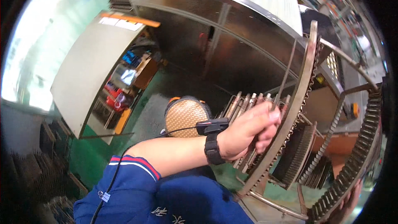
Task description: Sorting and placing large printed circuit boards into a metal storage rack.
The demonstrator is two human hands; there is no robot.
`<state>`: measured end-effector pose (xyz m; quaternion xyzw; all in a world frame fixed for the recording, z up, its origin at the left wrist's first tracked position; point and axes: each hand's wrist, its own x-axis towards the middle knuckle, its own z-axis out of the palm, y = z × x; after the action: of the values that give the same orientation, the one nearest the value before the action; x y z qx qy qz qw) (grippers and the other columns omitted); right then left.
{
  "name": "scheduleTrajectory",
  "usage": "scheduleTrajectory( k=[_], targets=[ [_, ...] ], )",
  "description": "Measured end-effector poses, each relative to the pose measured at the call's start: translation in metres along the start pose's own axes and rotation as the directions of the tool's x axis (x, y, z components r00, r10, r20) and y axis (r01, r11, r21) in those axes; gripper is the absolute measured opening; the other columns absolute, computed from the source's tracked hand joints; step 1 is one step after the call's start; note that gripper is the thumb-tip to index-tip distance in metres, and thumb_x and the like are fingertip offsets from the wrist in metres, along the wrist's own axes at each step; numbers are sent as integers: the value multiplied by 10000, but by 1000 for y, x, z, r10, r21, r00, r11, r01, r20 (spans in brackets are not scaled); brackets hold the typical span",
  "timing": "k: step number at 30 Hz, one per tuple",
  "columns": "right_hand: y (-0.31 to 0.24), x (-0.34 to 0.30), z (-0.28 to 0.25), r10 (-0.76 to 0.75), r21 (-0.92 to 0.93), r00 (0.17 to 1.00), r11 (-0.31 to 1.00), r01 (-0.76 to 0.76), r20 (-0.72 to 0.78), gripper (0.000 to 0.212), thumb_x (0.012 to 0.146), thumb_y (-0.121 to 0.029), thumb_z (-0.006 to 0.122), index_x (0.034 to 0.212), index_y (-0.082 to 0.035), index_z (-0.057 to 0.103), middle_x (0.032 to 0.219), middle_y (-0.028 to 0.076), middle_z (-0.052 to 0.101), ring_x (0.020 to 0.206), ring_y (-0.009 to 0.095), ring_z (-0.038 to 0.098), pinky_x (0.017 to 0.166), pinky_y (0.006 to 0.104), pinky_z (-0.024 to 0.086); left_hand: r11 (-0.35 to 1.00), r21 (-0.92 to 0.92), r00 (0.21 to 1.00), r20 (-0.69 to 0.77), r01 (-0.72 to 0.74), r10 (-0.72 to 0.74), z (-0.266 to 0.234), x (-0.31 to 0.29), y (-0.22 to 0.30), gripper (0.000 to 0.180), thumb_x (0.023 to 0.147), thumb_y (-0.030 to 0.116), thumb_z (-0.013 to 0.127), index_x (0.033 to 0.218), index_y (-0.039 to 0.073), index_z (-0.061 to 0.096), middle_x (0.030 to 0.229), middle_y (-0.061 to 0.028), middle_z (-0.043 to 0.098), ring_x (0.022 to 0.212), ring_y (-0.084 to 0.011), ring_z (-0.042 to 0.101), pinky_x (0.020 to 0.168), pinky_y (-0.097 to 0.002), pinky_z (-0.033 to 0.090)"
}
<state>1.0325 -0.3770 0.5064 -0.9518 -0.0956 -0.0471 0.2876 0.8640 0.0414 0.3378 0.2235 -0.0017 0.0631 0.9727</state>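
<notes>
My left hand (pixel 253 130) is closed around a thin metal rod (pixel 286 76), which slants upward past my thumb. Just to its right stands a tilted metal rack (pixel 304 79), with a wavy, notched strip along its near rail and close-set coils or teeth along the far rail (pixel 360 141). The rod runs beside the near rail; whether they touch I cannot tell. At the lower right, my right hand (pixel 350 199) shows only partly, its fingers curled round the rack's outer side. A black strap with a small device (pixel 213 130) circles my left wrist.
Several rods (pixel 244 103) stand bunched behind my left hand. Below is a round stool with a tan woven-look seat (pixel 186 116). A pale cabinet (pixel 93 66) with cluttered shelves stands at left, and a large metal machine (pixel 186 25) ahead. Another toothed rack (pixel 294 153) sits lower down.
</notes>
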Motion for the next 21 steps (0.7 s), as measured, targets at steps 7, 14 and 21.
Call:
scheduleTrajectory(
  k=[7,14,21],
  targets=[
    [-171,32,206,-261,729,948,683,47,183,474,998,-261,531,1398,-20,449,1023,1,621,765,27,531,617,186,410,855,361,772,-391,-373,501,-22,-135,110,216,1029,353,483,964,147,479,643,83,382,484,-15,303,420,-179,244],
    [-402,-63,387,-564,745,582,657,-115,586,241,972,-242,583,1125,-56,600,683,-110,456,518,-12,342,443,168,243,649,589,234,-627,-481,743,-66,-326,209,240,1051,338,423,945,131,484,559,98,303,419,-20,289,370,-189,247],
    [-529,-99,566,-690,740,272,646,-185,671,156,987,-232,575,965,-80,603,715,-96,478,599,15,391,523,182,303,496,703,-94,-619,-509,780,-163,-373,255,214,1048,291,436,927,124,496,559,98,309,436,-30,323,389,-192,253]
  ],
)
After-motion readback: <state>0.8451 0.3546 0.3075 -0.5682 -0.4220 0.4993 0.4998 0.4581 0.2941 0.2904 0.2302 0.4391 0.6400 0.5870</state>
